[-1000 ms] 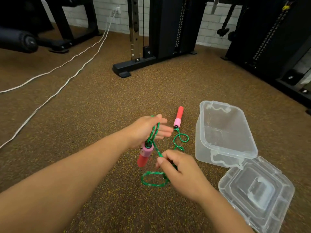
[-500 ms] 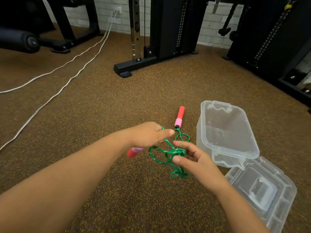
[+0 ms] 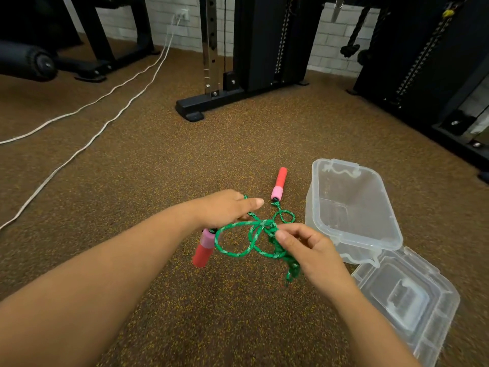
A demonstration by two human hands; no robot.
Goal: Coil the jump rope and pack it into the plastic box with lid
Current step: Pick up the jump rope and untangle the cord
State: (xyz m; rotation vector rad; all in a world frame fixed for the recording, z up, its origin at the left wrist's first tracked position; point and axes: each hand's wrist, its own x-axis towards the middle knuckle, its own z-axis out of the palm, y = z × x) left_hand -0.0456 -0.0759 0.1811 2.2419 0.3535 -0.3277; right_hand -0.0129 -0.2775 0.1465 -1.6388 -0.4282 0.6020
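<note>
A green braided jump rope point(image 3: 238, 242) hangs in loops between my two hands above the brown floor. My left hand point(image 3: 225, 207) grips the rope close to one red-and-pink handle point(image 3: 204, 247), which dangles below it. My right hand point(image 3: 307, 250) pinches a bunch of rope loops, with a strand trailing down. The second red-and-pink handle point(image 3: 279, 184) lies on the floor beyond my hands, its rope end curled beside it. A clear plastic box point(image 3: 352, 207) stands open to the right. Its clear lid point(image 3: 404, 295) lies flat on the floor at the box's near side.
Black gym machine frames point(image 3: 254, 49) stand at the back and along the right side, one foot point(image 3: 194, 115) jutting onto the floor. Two white cables point(image 3: 105, 112) run across the floor on the left. A padded roller point(image 3: 29, 60) sits far left.
My right hand has risen and moved right, drawing the loops wider. The handle under my left hand has swung from pointing left to hanging down.
</note>
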